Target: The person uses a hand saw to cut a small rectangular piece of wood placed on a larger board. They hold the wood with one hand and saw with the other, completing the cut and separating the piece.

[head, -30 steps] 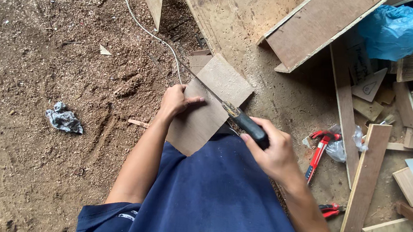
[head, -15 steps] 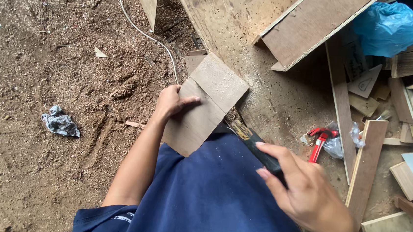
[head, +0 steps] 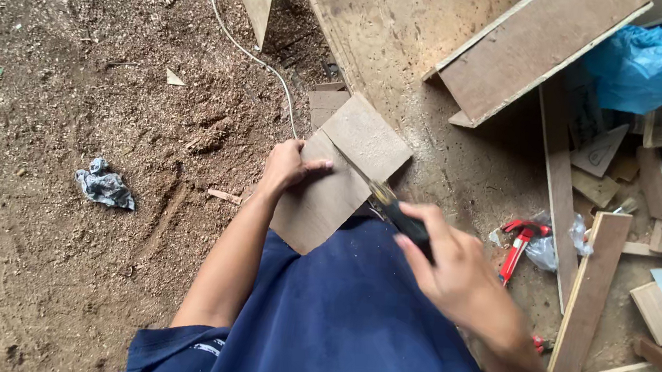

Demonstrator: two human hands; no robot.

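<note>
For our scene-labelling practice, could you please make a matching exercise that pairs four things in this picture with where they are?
Things:
1. handsaw
2. flat board
3. blue plastic bag
4. crumpled grey scrap

Places:
A. on the sawdust at far left
B. under the left hand
C. in the right hand
D. top right, among the wood offcuts

Pairs: 1-C, 2-B, 3-D, 4-A
</note>
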